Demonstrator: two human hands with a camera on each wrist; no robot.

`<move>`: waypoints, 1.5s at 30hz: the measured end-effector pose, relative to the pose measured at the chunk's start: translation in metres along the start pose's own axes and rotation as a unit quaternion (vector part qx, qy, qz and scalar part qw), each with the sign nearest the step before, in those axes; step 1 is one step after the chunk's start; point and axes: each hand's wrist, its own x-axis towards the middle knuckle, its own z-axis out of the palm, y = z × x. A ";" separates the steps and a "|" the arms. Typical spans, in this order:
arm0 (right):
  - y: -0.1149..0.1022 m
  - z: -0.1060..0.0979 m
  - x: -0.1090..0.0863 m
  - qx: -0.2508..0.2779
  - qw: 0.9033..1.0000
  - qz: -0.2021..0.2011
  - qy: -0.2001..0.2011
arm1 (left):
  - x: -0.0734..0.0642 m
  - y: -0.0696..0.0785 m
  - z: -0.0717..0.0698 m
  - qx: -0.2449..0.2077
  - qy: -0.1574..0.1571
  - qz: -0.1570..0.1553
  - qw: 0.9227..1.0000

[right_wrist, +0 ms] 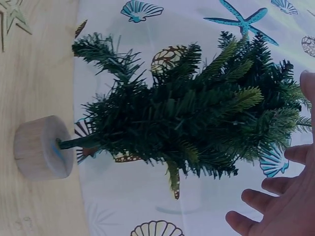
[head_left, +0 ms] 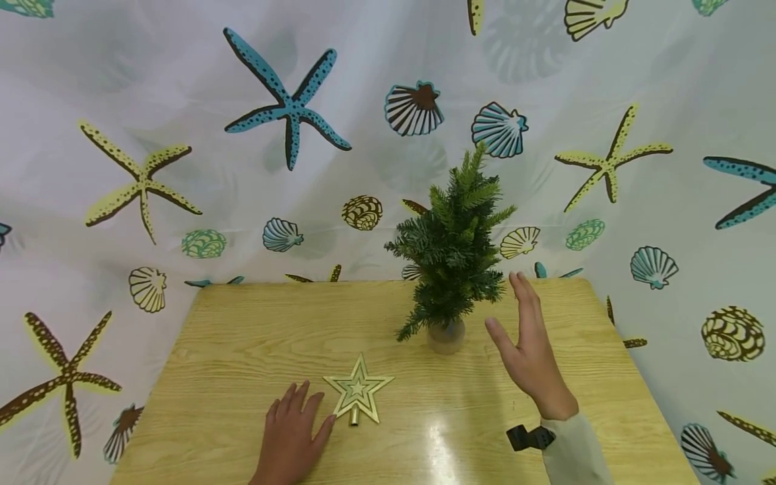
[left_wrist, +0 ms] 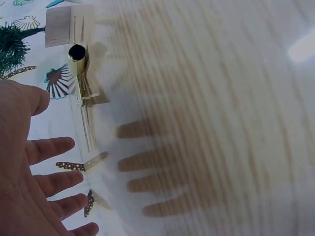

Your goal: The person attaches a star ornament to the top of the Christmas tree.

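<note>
A gold star tree topper (head_left: pixel 358 389) lies on the table, its short socket toward the front edge. Just left of it is my left hand (head_left: pixel 292 431), fingers spread and holding nothing; the left wrist view shows the fingers (left_wrist: pixel 54 184) apart from the topper's socket (left_wrist: pixel 77 59). A small artificial Christmas tree (head_left: pixel 457 249) stands upright on a round wooden base (head_left: pixel 446 337). My right hand (head_left: pixel 533 357) is raised to the right of the tree, thumb and fingers extended with a gap to the branches. In the right wrist view those fingers (right_wrist: pixel 268 196) are near the green branches (right_wrist: pixel 197 108).
The light wooden table (head_left: pixel 254 323) carries both things. Behind and on both sides hangs a white curtain (head_left: pixel 200 81) printed with starfish and shells, close to the table's back edge. A black device (head_left: pixel 530 438) is strapped to the right wrist over a pale sleeve (head_left: pixel 576 451).
</note>
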 end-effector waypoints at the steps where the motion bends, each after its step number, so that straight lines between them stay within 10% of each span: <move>1: -0.002 -0.001 0.002 0.001 1.000 -0.002 0.002 | 0.000 0.000 0.001 -0.001 0.000 -0.002 1.000; 26: -0.090 -0.023 0.063 0.040 0.995 -0.065 0.060 | -0.001 0.005 0.021 -0.033 -0.017 -0.053 0.998; 45: -0.061 -0.011 0.123 0.027 0.986 -0.108 0.125 | 0.001 0.006 0.030 -0.015 -0.010 -0.068 0.998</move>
